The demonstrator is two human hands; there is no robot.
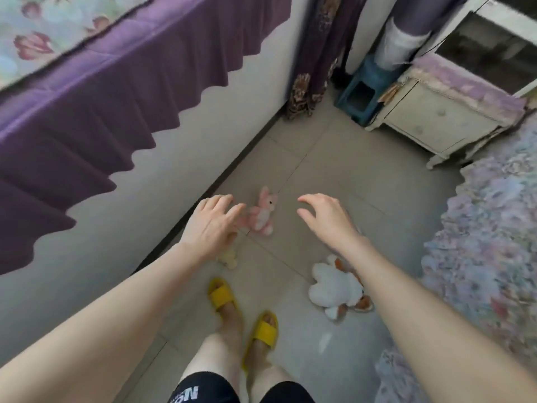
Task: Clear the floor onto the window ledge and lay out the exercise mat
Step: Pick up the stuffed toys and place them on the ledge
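A small pink plush rabbit point(263, 213) lies on the tiled floor point(334, 175) between my two outstretched hands. My left hand point(212, 225) hovers just left of it, fingers spread, holding nothing. Right of the rabbit, my right hand point(325, 216) is open with curled fingers and is empty too. A small cream plush toy point(229, 258) peeks out below my left wrist. A larger white and orange plush toy point(337, 286) lies on the floor under my right forearm. The window ledge point(72, 39) with a floral cover and purple frill runs along the upper left. No exercise mat is in view.
A bed with a floral cover point(488, 242) fills the right side. A white bedside cabinet point(436, 117) stands at the back right, a blue plastic stool point(366, 91) beside it. A dark patterned curtain point(313, 59) hangs in the corner. My feet wear yellow slippers point(223, 295).
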